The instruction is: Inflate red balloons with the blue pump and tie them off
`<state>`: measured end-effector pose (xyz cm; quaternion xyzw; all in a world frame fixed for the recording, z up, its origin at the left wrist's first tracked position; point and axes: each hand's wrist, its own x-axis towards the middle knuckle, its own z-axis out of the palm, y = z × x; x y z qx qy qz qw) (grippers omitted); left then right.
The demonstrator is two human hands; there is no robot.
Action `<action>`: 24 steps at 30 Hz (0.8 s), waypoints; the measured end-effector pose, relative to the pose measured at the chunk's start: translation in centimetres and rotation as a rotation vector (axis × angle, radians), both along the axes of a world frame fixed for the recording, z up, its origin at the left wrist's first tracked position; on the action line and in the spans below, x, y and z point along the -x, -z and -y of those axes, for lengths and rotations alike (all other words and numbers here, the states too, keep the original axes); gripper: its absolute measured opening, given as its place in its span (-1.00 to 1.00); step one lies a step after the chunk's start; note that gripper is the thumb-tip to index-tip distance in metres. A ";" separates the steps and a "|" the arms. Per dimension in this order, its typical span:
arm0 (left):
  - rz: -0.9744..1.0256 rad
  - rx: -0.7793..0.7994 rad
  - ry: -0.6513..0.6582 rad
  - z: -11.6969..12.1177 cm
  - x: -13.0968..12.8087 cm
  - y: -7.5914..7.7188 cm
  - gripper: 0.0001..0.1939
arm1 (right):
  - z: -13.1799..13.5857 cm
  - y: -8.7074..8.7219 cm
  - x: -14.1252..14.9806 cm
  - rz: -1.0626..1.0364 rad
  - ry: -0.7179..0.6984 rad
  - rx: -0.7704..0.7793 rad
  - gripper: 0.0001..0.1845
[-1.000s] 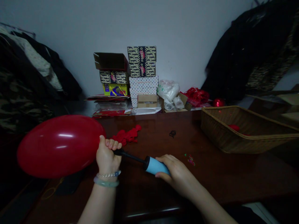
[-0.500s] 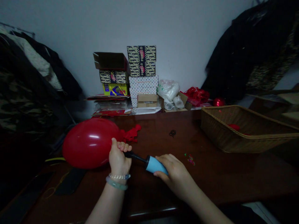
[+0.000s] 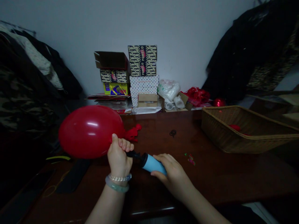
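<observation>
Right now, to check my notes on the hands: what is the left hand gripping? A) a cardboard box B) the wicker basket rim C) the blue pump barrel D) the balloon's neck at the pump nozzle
D. The left hand closes around the neck of the red balloon where the black pump nozzle meets it; the right hand has the blue pump barrel.

Loc: home rm | wd table [image 3: 210,182] w/ wicker basket [image 3: 224,137] | stacked boxes [image 3: 143,60] | hung coats [image 3: 235,59]

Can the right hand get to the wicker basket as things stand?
Probably, but the right hand must first release the blue hand pump. Only small coloured scraps lie on the wooden table between it and the wicker basket.
</observation>
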<state>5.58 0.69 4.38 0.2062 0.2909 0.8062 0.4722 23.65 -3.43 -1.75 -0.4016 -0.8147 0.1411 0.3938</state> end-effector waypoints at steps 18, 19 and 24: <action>0.157 0.020 -0.060 -1.4 5.1 0.2 -0.56 | 0.2 -1.4 -1.4 0.112 0.059 0.112 -0.55; 0.162 0.022 -0.060 -1.4 4.9 0.3 -0.56 | 0.2 -1.4 -1.4 0.104 0.057 0.108 -0.56; 0.174 0.034 -0.039 -1.4 3.6 0.7 -0.56 | 0.2 -1.5 -1.3 0.082 0.058 0.094 -0.56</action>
